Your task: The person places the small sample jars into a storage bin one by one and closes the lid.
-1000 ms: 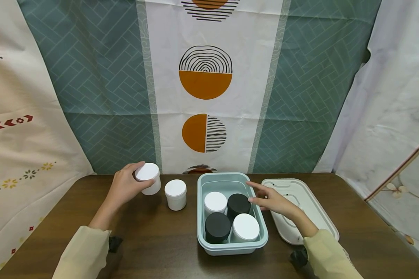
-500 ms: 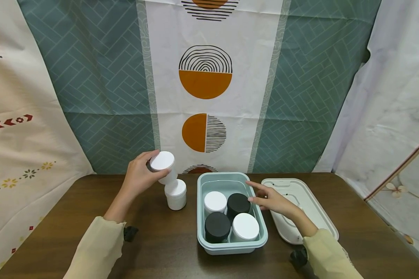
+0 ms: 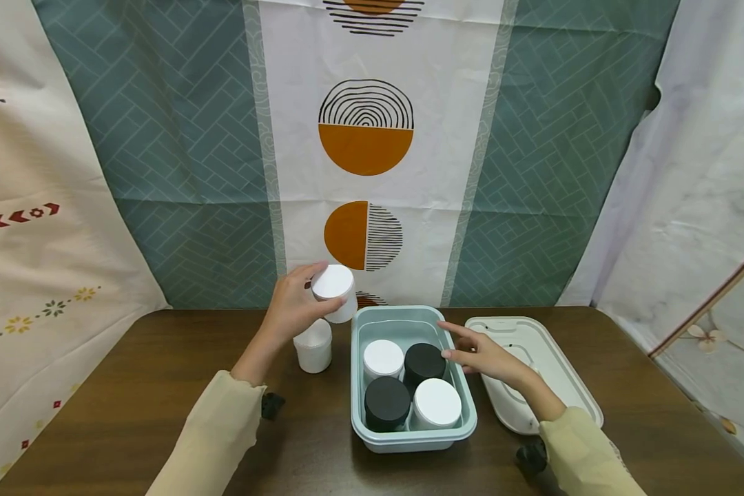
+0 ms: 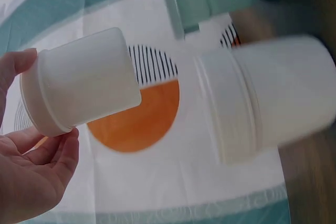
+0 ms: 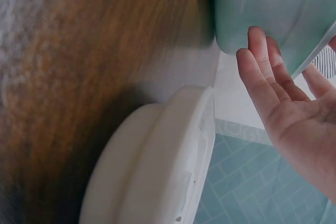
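My left hand (image 3: 291, 307) holds a white lidded jar (image 3: 335, 293) up above the table, pinching it round the lid end between thumb and fingers. In the left wrist view this jar (image 4: 86, 80) hangs with its base pointing away from the palm. A second white jar (image 3: 313, 348) stands on the table just below. My right hand (image 3: 486, 357) rests at the right rim of a pale blue-green bin (image 3: 361, 386), its fingers fairly straight. Inside the bin stand two white-lidded jars, one far left (image 3: 383, 359) and one near right (image 3: 437, 404), and two black-lidded jars (image 3: 387, 404).
A white bin lid (image 3: 567, 375) lies on the table (image 3: 304, 441) to the right of the bin, partly under my right forearm. The bin's far end shows bare floor. A patterned curtain (image 3: 372, 186) hangs behind the table's back edge.
My left hand has lifted the white jar and carried it rightward, past the standing jar, toward the bin. The right hand and the bin have stayed in place.
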`<state>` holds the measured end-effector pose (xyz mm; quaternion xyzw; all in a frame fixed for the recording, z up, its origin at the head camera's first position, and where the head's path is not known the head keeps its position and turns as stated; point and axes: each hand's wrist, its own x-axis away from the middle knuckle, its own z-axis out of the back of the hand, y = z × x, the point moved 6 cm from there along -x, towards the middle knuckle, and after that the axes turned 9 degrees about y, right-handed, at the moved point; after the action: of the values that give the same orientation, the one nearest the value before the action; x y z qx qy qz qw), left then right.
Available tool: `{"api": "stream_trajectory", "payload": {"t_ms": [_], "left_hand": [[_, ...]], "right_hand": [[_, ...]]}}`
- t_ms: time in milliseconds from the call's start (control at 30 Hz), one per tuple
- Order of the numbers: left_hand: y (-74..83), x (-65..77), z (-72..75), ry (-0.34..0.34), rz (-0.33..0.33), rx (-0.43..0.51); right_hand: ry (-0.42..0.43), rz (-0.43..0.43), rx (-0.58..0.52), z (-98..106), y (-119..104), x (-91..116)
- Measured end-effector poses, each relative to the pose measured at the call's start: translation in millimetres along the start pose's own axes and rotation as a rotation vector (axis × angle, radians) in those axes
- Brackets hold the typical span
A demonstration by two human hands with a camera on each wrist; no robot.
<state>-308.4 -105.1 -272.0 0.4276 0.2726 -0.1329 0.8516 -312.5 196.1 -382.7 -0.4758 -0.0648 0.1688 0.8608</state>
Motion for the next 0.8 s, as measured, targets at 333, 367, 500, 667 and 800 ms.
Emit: {"api": "stream_trajectory", "payload": {"t_ms": [333,367,500,667,800], "left_hand": [[16.0,-0.1,-51.1,-0.079,-0.021,0.082],[16.6,0.4,-56.1,-0.089,-0.02,0.087],[16.0,3.4,-76.1,-0.139,-0.013,0.089],[16.7,8.6,-99.0,-0.222,-0.009,0.042],[16.6,10.4,-114.1,-0.29,-0.023,0.011]], "right_hand": [[-0.001,-0.003,-0.005,0,0,1],[0.0,-0.005,-0.004,0,1,1],[0.005,-0.011,0.0,0,2,0],[0.005,-0.013,0.005,-1,3,-1],[-0.006,-0.015,-0.013,-2,2,0]]}}
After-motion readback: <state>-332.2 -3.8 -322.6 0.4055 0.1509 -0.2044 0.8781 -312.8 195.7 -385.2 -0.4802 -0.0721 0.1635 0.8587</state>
